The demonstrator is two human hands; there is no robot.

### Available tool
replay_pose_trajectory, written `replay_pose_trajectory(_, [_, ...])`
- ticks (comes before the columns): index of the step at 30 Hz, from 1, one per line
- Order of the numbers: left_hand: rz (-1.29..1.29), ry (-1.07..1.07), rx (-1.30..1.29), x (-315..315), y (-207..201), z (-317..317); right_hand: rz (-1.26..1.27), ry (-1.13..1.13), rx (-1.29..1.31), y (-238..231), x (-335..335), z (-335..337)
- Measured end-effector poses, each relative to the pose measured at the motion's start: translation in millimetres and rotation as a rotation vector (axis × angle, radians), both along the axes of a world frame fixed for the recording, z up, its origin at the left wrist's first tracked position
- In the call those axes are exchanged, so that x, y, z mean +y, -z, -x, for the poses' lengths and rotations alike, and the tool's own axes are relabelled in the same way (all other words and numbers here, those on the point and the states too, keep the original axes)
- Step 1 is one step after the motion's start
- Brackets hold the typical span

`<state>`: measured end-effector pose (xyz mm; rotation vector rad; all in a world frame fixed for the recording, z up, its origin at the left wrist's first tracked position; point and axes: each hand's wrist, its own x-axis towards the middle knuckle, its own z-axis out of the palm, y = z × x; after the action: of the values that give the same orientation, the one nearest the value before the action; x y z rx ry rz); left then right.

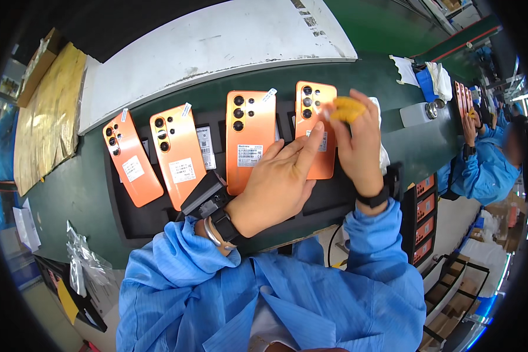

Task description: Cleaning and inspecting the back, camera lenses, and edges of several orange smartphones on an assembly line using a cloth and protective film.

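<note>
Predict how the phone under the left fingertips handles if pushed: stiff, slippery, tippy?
The phone looks stiff, a straight-edged slab. Its shiny back may make it slippery. Lying camera side up, it seems unlikely to roll or tip.

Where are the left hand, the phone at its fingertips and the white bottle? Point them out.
Left hand (277,184): head view, back of hand.
Phone (327,156): head view, orange back.
White bottle (415,115): head view, body.
</note>
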<state>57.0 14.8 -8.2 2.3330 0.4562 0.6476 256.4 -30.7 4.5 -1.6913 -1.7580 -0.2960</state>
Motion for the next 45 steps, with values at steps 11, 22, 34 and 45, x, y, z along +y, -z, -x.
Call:
replay_pose_trajectory(11, [-0.097,-0.011,-0.016,-2,1,1,0.036,0.043,0.463,-2,-90,41])
replay_pose_trajectory(22, [-0.13,-0.028,-0.068,-6,1,11,0.162,0.181,0.312,31,-62,35])
replay_pose_trajectory(34, [0.271,0.345,-0.099,-17,-49,93,0.215,0.253,0.179,21,-59,43])
replay_pose_trajectory(45, [0.612,-0.111,0.024,33,7,84,0.081,0.19,-0.1,-4,54,55])
